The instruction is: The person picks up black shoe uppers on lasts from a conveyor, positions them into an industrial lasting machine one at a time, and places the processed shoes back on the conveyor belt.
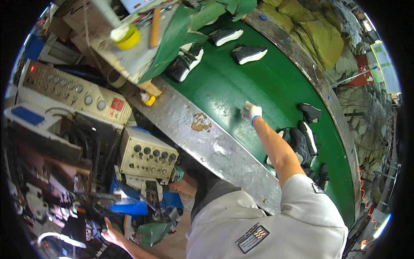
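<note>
My right hand [251, 113], in a white glove with a blue band at the wrist, reaches over the green conveyor belt [215, 103]. Its fingers are slightly apart, and I see nothing in them. At the lower left, my left hand [113, 233] is beside the machine [82, 216], with its thumb raised. The fingers curl against a dark thing that blends into the machine, too dim to name. Nearest the right arm lies a cluster of black shoes with white soles [299, 140]. Further shoes stand at the far end of the belt, among them a black shoe [249, 54].
A metal ledge [202, 125] edges the belt. Left of it stand a control box with knobs [148, 155] and a long panel with gauges [73, 88]. A yellow tape roll [127, 38] sits on a far-left shelf. Stuffed sacks [319, 36] line the far right.
</note>
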Tool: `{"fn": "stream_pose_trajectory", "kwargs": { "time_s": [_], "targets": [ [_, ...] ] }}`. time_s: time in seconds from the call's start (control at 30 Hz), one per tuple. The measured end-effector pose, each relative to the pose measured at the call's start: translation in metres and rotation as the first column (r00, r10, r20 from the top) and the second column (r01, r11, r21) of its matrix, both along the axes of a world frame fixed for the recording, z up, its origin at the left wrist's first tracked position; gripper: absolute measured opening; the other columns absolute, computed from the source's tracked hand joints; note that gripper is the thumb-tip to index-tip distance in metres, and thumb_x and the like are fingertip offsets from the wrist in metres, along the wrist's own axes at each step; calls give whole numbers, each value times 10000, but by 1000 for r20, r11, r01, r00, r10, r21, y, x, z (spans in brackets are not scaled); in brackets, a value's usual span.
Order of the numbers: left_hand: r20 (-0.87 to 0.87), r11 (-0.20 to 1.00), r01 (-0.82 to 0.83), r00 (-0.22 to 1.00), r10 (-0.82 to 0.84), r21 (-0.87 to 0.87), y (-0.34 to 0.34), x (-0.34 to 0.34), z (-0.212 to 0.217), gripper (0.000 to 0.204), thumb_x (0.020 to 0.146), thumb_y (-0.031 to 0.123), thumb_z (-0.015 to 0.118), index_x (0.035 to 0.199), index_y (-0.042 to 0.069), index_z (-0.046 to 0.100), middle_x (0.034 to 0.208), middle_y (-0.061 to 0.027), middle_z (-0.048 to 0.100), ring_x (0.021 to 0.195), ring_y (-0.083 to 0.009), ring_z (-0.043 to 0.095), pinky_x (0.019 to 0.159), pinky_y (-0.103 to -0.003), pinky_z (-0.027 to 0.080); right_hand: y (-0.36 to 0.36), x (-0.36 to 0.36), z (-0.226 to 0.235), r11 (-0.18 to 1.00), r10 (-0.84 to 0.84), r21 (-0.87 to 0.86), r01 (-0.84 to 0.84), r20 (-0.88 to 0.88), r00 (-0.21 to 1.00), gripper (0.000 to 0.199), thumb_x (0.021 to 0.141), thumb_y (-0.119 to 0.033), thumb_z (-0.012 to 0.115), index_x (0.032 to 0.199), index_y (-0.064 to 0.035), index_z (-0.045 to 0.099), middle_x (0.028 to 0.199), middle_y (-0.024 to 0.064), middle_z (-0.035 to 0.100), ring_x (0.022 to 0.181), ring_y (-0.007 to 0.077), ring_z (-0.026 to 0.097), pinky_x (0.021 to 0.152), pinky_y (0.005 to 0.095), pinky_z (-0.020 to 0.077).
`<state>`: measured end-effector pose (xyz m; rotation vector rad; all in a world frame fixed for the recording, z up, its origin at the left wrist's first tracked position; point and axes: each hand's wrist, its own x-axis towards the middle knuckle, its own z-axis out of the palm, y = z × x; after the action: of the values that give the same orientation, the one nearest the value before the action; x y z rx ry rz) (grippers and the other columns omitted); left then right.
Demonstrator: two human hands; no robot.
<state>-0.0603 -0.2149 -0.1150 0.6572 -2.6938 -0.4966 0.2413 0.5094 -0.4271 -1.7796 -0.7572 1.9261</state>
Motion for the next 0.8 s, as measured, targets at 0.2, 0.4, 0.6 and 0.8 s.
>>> {"fn": "stream_pose_trajectory", "kwargs": {
  "time_s": [0.2, 0.4, 0.6, 0.8],
  "targets": [
    [82, 997, 74, 994, -76, 31, 19, 4, 0, 468, 817, 357, 801, 827, -75, 620, 775, -149, 635, 679, -231, 509, 674, -418, 454, 145, -56, -7, 993, -24, 120, 9, 128, 991, 487, 831, -332, 786, 1129, 17, 623, 1089, 176, 658, 742, 306, 681, 604, 453, 551],
    [38, 984, 94, 994, -101, 153, 87, 12, 14, 421, 830, 310, 782, 948, -66, 632, 845, -145, 663, 732, -240, 559, 698, -417, 490, 274, -136, -35, 955, -59, 282, -92, 485, 872, 979, 617, -552, 840, 1220, 149, 517, 1143, 288, 650, 1022, 349, 671, 887, 396, 536],
    [22, 967, 77, 996, -85, 243, 122, 23, 29, 409, 844, 264, 763, 1069, -56, 644, 915, -141, 692, 785, -249, 608, 722, -415, 525, 308, -176, -43, 976, -203, 185, 112, 602, 773, 1255, 537, -504, 919, 1419, 119, 280, 1363, 246, 548, 1256, 361, 561, 1065, 391, 461],
    [125, 957, 147, 975, -183, 250, 104, 44, 47, 394, 792, 170, 772, 1095, -65, 682, 921, -125, 697, 784, -220, 613, 676, -387, 541, 253, -108, -8, 988, -68, 105, 112, -355, 933, 505, 833, -267, 775, 1240, -35, 584, 1231, 141, 657, 897, 283, 704, 779, 436, 576]
  ]
}}
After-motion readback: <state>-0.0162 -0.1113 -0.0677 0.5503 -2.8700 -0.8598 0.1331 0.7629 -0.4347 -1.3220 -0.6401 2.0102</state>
